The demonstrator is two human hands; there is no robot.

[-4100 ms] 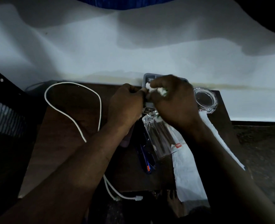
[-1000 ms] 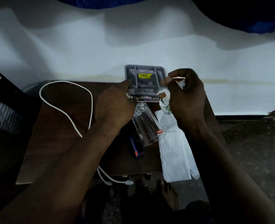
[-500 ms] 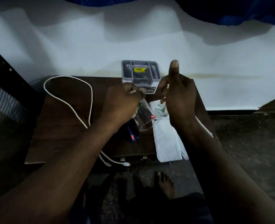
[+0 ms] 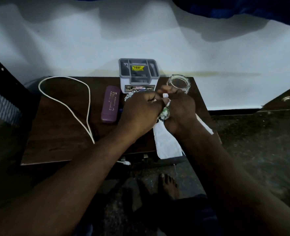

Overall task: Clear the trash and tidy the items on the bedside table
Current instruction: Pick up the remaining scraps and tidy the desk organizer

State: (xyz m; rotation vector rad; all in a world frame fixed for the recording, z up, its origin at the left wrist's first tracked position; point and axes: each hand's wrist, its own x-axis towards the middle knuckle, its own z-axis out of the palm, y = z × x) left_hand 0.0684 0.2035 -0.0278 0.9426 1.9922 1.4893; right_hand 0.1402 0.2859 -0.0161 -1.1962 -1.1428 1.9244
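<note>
Hands meet just in front of the organizer (image 4: 138, 74), a grey compartment box standing at the back edge of the dark wooden surface (image 4: 59, 137). The left hand (image 4: 140, 106) is knuckles-up with its fingers curled in, its grip pinching a white scrap at the edge of a crumpled white-and-green wad (image 4: 164, 114). The right hand (image 4: 180, 108) has its grip curled round the same wad from the other side, and a white tip pokes up between thumb and fingers.

The wad sits in front and slightly right of the organizer, at the top of a white bag (image 4: 168, 143). Whether it is the bag's own gathered neck or loose trash I cannot tell. The bag lies flat, running from under the hands away from the organizer and hanging over the surface's front edge.

Crumpled foil (image 4: 128, 97) lies just in front of the organizer's left corner, partly hidden by the left hand. A purple case (image 4: 111, 103) lies lengthwise just left of the organizer. Farther left, a white cable (image 4: 64, 103) makes a wide loop and passes under the left forearm; its plug shows below the front edge. A clear glass jar (image 4: 179, 83) stands upright just right of the organizer, behind the right hand. Behind the organizer spreads a white sheet (image 4: 140, 36). A bare foot (image 4: 168, 184) stands on the floor below.
</note>
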